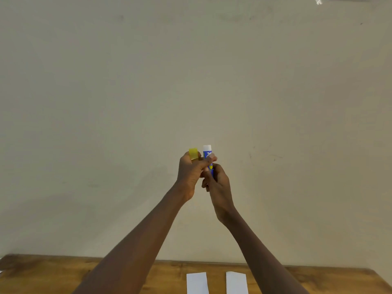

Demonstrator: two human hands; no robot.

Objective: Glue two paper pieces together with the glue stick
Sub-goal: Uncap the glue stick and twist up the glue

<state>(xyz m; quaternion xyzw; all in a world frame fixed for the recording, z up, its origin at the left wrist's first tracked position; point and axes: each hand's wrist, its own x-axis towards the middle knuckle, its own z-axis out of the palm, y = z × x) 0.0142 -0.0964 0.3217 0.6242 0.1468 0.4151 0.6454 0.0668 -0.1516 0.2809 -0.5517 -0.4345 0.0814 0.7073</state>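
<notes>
Glue stick (208, 156) held upright in front of the wall, well above the tabletop (63, 274): the right hand (218, 183) is closed round its lower barrel, while the left hand (191, 172) pinches the removed yellow cap (193, 153) and steadies the barrel with a fingertip. The stick's long axis is vertical, white glue end up, so it must tip downward to reach the two paper pieces (196, 283) lying side by side, apart, below both hands. The papers' near ends are cut off by the frame, and the stick's base is hidden in the right grip.
</notes>
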